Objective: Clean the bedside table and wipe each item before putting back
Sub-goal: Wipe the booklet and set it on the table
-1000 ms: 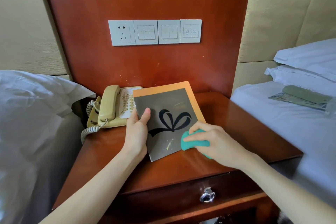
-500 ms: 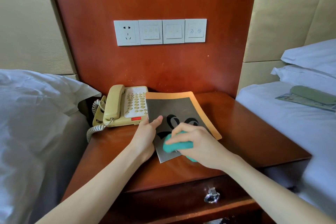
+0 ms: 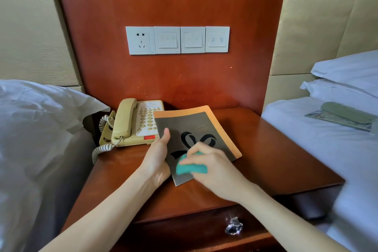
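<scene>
Compared with the frame a second ago, the right hand (image 3: 214,166) and its teal cloth (image 3: 191,166) have shifted leftward across the booklet (image 3: 194,129), from the lower right of the cover to its near left corner, and the booklet now lies flatter on the bedside table (image 3: 276,149). Right hand: fingers curled over the cloth, pressing it onto the grey cover; slightly blurred. Left hand (image 3: 158,159): grips the booklet's left edge, thumb on top of the cover, remaining fingers hidden beneath.

Counts: two hands, one cloth, one booklet, one telephone (image 3: 133,122), one drawer (image 3: 204,229) with one metal pull (image 3: 233,227). The drawer is shut; its contents cannot be seen.

Booklet: grey cover with a black bow figure, orange margin along the far and right edges, resting at table centre. Its far left corner overlaps the telephone's keypad, which sits at 10 o'clock from the hands, handset cradled, coiled cord hanging off the table's left side.

Surroundings: at 12 o'clock, a wooden wall panel carries a row of four white plates (image 3: 177,40), one socket and three switch plates. At 9 o'clock lies rumpled white bedding (image 3: 36,125); at 3 o'clock, a second bed (image 3: 327,149) with two stacked pillows (image 3: 347,80) and a flat greenish object (image 3: 345,115) on a printed sheet.
</scene>
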Motion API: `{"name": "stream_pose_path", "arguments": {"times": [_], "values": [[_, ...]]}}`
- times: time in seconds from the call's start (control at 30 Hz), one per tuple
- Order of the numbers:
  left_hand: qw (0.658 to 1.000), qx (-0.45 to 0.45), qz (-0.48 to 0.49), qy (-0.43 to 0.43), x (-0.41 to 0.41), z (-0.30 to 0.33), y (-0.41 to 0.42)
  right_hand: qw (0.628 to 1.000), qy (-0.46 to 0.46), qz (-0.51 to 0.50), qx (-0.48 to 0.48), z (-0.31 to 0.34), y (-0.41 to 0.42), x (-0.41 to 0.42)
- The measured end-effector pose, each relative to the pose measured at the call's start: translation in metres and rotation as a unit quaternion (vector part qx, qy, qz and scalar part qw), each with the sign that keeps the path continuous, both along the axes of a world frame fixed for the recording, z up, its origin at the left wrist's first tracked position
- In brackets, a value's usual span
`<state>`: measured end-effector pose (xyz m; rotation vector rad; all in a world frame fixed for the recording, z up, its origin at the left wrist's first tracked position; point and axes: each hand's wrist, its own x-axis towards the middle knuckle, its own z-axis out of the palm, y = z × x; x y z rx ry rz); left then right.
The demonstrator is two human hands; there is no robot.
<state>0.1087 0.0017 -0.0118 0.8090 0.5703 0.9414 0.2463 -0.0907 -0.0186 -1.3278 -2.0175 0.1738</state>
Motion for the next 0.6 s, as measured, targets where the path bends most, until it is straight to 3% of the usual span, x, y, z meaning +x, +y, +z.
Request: {"name": "stream_pose_path", "arguments": {"times": [0.07, 0.17, 0.43, 0.6], "values": [[1.000, -0.014, -0.003, -0.008, -0.003, 0.001, -0.001, 0.998, -0.020, 0.053, -0.018, 0.002, -0.003, -0.005], [1.000, -0.011, -0.015, 0.007, -0.004, 0.001, -0.001, 0.997, -0.022, 0.056, -0.051, 0.006, -0.011, 0.009], [0.999, -0.021, 0.017, 0.040, 0.001, 0.001, 0.004, 0.979, 0.038, -0.196, -0.053, 0.012, -0.010, 0.081], [0.996, -0.007, 0.038, 0.078, 0.003, 0.004, -0.001, 0.964, 0.116, -0.234, 0.048, 0.026, 0.026, 0.059]]}}
